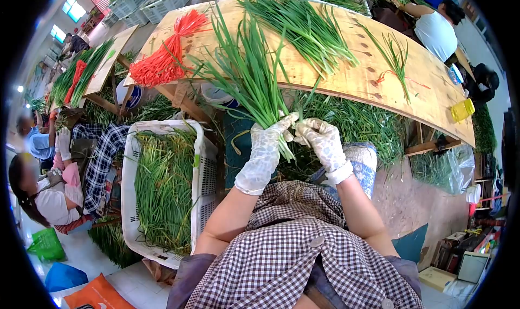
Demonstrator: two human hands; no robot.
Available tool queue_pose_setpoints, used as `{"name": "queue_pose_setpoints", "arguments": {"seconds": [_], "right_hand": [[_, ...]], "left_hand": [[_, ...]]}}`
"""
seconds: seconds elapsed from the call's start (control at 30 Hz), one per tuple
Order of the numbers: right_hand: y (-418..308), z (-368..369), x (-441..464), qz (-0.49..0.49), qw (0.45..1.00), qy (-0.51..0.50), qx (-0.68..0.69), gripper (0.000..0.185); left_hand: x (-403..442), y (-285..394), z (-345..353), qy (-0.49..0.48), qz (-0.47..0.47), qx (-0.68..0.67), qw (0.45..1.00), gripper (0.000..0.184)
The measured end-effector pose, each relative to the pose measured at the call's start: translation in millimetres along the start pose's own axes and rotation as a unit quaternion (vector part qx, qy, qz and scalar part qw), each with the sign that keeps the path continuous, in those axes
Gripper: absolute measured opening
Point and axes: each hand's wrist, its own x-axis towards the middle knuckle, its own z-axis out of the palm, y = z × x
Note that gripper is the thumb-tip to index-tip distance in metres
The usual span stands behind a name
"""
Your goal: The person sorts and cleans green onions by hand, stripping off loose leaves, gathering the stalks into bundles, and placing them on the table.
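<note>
My left hand (pixel 267 151), in a soiled white glove, is closed round the lower stems of a bunch of chives (pixel 252 79). The long green leaves fan upward over the table edge, and the pale stem ends stick out below the fist. Close beside it, my right hand (pixel 322 144), gloved too, pinches at thumb and fingertips what looks like a thin chive stalk (pixel 310 98). Another pile of chives (pixel 303 33) lies on the wooden table (pixel 346 87) ahead. To its left is a bundle of red ties (pixel 168 54).
A white crate (pixel 196 163) of chives stands at my left. Loose chives (pixel 357 125) are heaped below the table. A few chives (pixel 398 65), a red tie and a yellow container (pixel 462 110) lie on the right. Other people sit at left and far right.
</note>
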Motion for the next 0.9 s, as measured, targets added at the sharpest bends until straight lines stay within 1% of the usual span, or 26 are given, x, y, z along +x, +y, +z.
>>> {"name": "queue_pose_setpoints", "arguments": {"seconds": [0.07, 0.1, 0.13, 0.2, 0.23, 0.27, 0.33, 0.37, 0.4, 0.43, 0.47, 0.5, 0.53, 0.57, 0.6, 0.63, 0.67, 0.7, 0.73, 0.77, 0.83, 0.87, 0.9], "right_hand": [[-6.8, -5.3, -8.3, 0.034, 0.999, 0.003, 0.028, 0.016], [-2.4, -9.7, -11.3, 0.025, 0.999, -0.012, -0.017, 0.017], [4.4, -15.3, -14.5, 0.038, 0.998, -0.024, -0.052, 0.017], [20.0, -33.9, -18.0, 0.084, 0.977, -0.072, -0.18, 0.019], [28.6, -49.3, -21.4, 0.033, 0.891, -0.108, -0.44, 0.024], [35.7, -61.0, -19.2, 0.04, 0.751, -0.187, -0.632, 0.028], [41.1, -74.4, -24.4, 0.058, 0.645, -0.223, -0.729, 0.031], [31.1, -70.8, -19.3, 0.003, 0.674, -0.161, -0.721, 0.034], [1.3, -52.6, -14.7, -0.037, 0.703, -0.081, -0.705, 0.035], [-19.8, -42.8, -11.5, -0.166, 0.77, 0.025, -0.616, 0.031], [-37.4, -35.8, 0.1, -0.278, 0.76, 0.09, -0.58, 0.026], [-60.0, -26.6, 11.9, -0.274, 0.692, 0.149, -0.651, 0.026], [-72.4, -24.1, 31.1, -0.333, 0.668, 0.198, -0.636, 0.027], [-84.0, -21.9, 52.1, -0.332, 0.618, 0.238, -0.672, 0.03], [-94.5, -17.7, 69.1, -0.347, 0.599, 0.254, -0.675, 0.023], [-104.1, -15.2, 85.0, -0.36, 0.581, 0.269, -0.679, 0.016], [-105.9, -19.0, 109.7, -0.361, 0.581, 0.271, -0.678, 0.016], [-100.2, -24.5, 137.5, -0.292, 0.551, 0.242, -0.743, 0.009], [-100.4, -22.9, 146.0, -0.221, 0.514, 0.211, -0.801, 0.016], [-97.2, -25.2, 147.9, -0.224, 0.515, 0.211, -0.8, 0.016], [-102.1, -15.9, 129.0, -0.265, 0.577, 0.213, -0.742, 0.021], [-99.1, -11.9, 109.0, -0.31, 0.603, 0.21, -0.704, 0.021], [-97.7, -2.0, 79.9, -0.307, 0.662, 0.208, -0.652, 0.025]], "left_hand": [[-2.5, 6.7, 1.8, 0.031, 0.026, 0.003, 0.999, 0.021], [-3.4, 10.7, 1.9, 0.028, 0.015, 0.016, 0.999, 0.022], [-4.2, 12.7, 1.2, 0.029, 0.015, 0.015, 0.999, 0.022], [-4.8, 16.5, 1.4, 0.035, 0.072, 0.029, 0.996, 0.023], [-5.5, 27.8, 3.1, 0.005, 0.107, 0.009, 0.994, 0.021], [-8.5, 44.6, 1.0, -0.059, 0.128, 0.033, 0.989, 0.021], [-20.0, 77.3, 14.2, -0.154, 0.202, 0.009, 0.967, 0.02], [-25.7, 93.2, 21.7, -0.174, 0.178, -0.047, 0.967, 0.019], [-26.5, 102.9, 27.3, -0.192, 0.153, -0.103, 0.964, 0.019], [-14.6, 103.1, 29.5, -0.135, 0.106, -0.131, 0.976, 0.017], [0.3, 97.8, 31.8, -0.07, 0.082, -0.138, 0.985, 0.014], [16.7, 83.3, 24.1, -0.101, 0.023, -0.175, 0.979, 0.013], [32.2, 67.5, 15.7, -0.131, -0.036, -0.211, 0.968, 0.011], [33.9, 54.1, 13.1, -0.119, -0.075, -0.184, 0.973, 0.011], [29.8, 44.4, 11.9, -0.155, -0.105, -0.21, 0.96, 0.01], [28.2, 35.8, 9.5, -0.143, -0.119, -0.205, 0.961, 0.011], [26.4, 30.2, 8.0, -0.131, -0.132, -0.201, 0.962, 0.011], [23.1, 27.9, 8.3, -0.12, -0.131, -0.201, 0.963, 0.011], [18.6, 28.0, 8.7, -0.12, -0.129, -0.201, 0.964, 0.011], [14.6, 31.0, 9.4, -0.104, -0.115, -0.192, 0.969, 0.012], [13.3, 38.9, 8.0, -0.063, -0.085, -0.154, 0.982, 0.015], [15.2, 41.2, 5.7, -0.061, -0.083, -0.156, 0.983, 0.015], [17.8, 42.3, 3.0, -0.039, -0.082, -0.139, 0.986, 0.018]]}}
